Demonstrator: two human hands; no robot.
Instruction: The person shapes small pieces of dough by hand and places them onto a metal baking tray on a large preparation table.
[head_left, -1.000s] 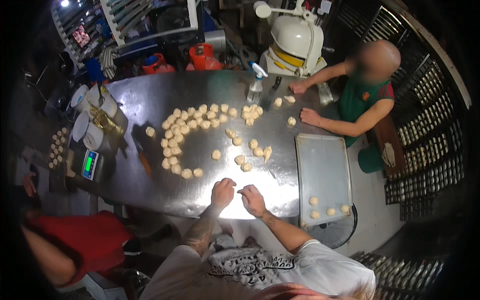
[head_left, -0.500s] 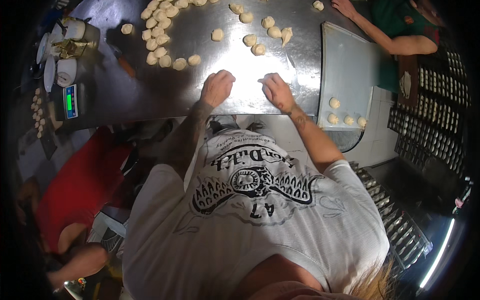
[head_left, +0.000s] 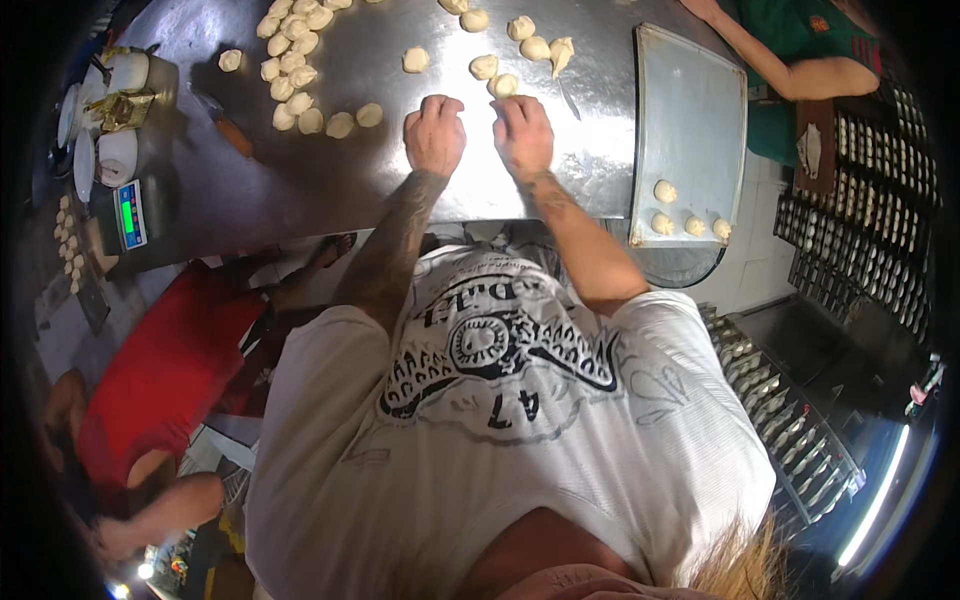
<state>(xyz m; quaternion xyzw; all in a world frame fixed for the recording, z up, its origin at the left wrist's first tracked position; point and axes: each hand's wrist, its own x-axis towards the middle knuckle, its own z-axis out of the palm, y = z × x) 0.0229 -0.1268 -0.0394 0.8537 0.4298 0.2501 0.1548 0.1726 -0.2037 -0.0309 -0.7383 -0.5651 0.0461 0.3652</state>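
Shaping step seemed in hand: left hand (head_left: 436, 137) and right hand (head_left: 524, 138) curled over tabletop (head_left: 330, 182), couldn't tell what grip pinched; next called for uncurling near dough ball (head_left: 504, 84).

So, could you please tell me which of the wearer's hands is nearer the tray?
Right: the right hand is left of the tray, apart from it; the left hand is farther left.

Dough balls (head_left: 340, 125) lie on the table (head_left: 290, 190) between scale (head_left: 129, 216) and tray (head_left: 690, 110).
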